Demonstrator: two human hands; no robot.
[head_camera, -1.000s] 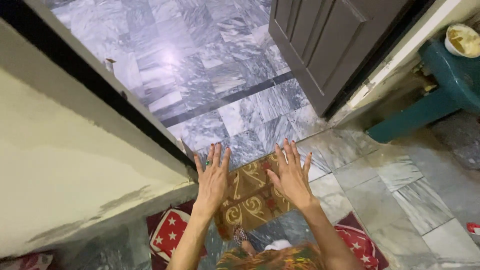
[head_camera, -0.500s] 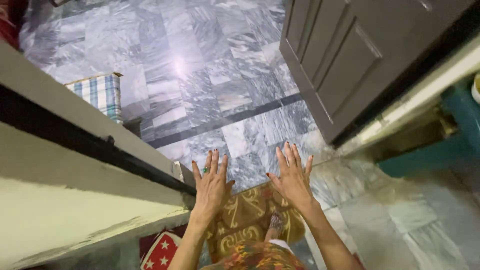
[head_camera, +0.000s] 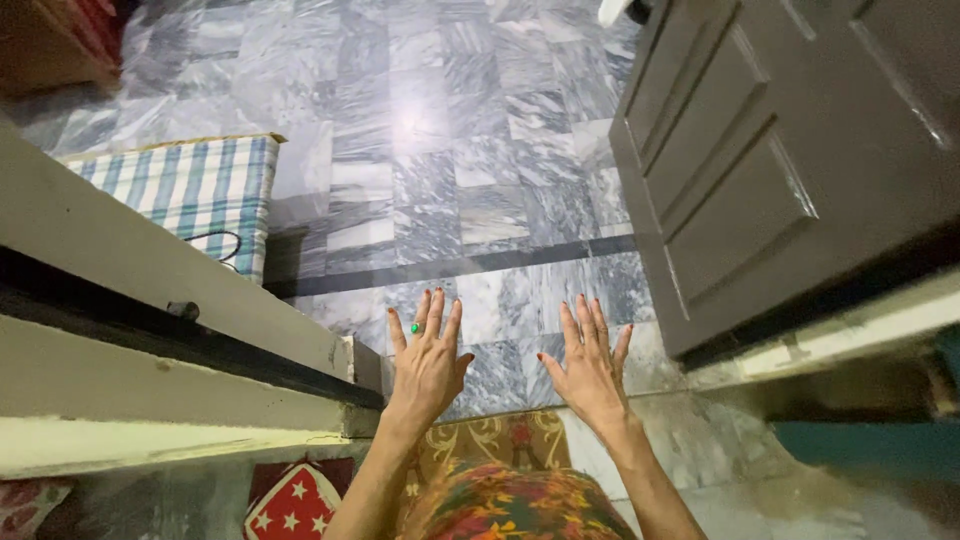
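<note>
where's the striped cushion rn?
Head view, upper left: the striped cushion lies on the marble floor behind the door frame, left of the left hand.

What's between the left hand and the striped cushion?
Head view: only bare grey marble floor and the door-frame edge separate the left hand from the striped cushion.

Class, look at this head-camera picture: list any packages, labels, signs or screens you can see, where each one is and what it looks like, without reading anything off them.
None: no package, label, sign or screen shows here.
What is in view instead: both hands, the left hand and right hand, held open above the grey marble floor.
A grey panelled door stands open on the right.
A blue-and-white striped cushion lies on the left.
</note>
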